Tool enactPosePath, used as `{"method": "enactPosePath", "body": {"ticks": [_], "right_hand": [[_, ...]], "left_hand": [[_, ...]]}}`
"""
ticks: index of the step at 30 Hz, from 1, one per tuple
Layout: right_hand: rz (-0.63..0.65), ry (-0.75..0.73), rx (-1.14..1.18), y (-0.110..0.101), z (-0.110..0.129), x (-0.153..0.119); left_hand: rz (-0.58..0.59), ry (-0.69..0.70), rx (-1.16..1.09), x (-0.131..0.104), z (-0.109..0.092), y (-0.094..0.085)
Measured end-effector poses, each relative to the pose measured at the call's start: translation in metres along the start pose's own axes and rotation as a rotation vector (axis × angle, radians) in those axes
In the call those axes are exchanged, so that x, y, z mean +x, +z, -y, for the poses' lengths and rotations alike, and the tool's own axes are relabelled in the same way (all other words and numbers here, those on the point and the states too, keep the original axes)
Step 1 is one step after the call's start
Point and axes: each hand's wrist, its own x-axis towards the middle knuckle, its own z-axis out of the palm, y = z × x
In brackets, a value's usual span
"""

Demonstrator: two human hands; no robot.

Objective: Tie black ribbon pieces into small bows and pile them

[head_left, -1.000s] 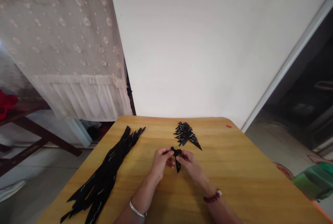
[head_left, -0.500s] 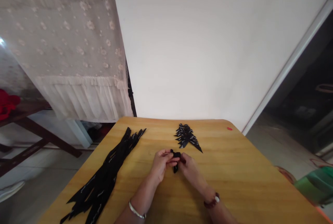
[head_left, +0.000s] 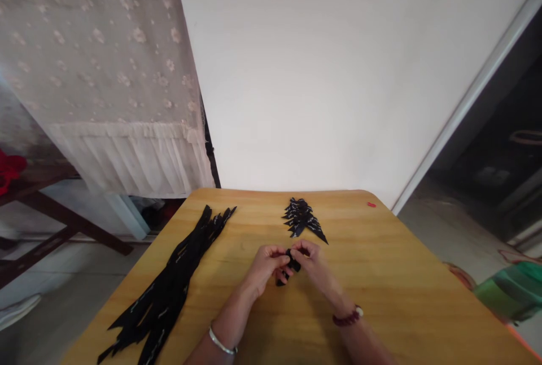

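Observation:
Both hands meet over the middle of the wooden table around a short black ribbon [head_left: 293, 262], which is folded or looped; its exact shape is partly hidden by fingers. My left hand [head_left: 269, 266] pinches it from the left, with a tail hanging below the fingers. My right hand [head_left: 312, 261] has thumb and fingertips closed on its upper right part. Just beyond the hands lies a stack of black ribbon bows [head_left: 301, 217] with white lettering, overlapping one another. Left of my left hand, a bundle of long black ribbons [head_left: 173, 280] with white print is spread lengthwise.
The wooden table [head_left: 381, 297] stands against a white wall [head_left: 305, 71]. A small red object [head_left: 371, 204] lies near its far right corner. A lace curtain [head_left: 131, 82] hangs at the left, beside a dark wooden stand [head_left: 63, 218]. Something green [head_left: 512, 291] is on the right.
My right hand has shifted up to the ribbon's upper edge, and its fingers now pinch there. The ribbon has turned, its tail now pointing lower left. The view has shifted slightly.

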Motion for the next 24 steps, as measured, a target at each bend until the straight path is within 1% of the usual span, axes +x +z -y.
{"method": "enactPosePath", "body": {"ticks": [5,8,13,17,19,22,24], "right_hand": [[0.006,-0.032,-0.026,-0.0012,-0.0016,0.0005],[0.043,-0.074,-0.037,-0.0004,-0.0011,-0.0013],[0.103,-0.085,-0.063,0.0026,0.0016,-0.0047],[0.078,-0.071,-0.050,0.0021,0.0003,-0.0031],[0.090,-0.068,-0.033,0.0009,-0.0003,-0.0026],[0.132,-0.082,-0.054,0.0012,-0.0004,-0.0032],[0.095,-0.075,-0.064,0.0035,-0.0006,-0.0034]], "left_hand": [[0.024,-0.020,0.015,0.0002,0.0004,-0.0042],[0.045,-0.041,0.072,-0.0001,0.0004,-0.0058],[0.087,-0.048,0.115,-0.0010,0.0009,-0.0061],[0.064,-0.041,0.125,-0.0010,0.0013,-0.0049],[0.061,-0.052,0.143,-0.0011,0.0017,-0.0045],[0.118,-0.032,0.177,-0.0013,0.0031,-0.0047],[0.140,-0.009,0.174,-0.0013,0.0036,-0.0046]]}}
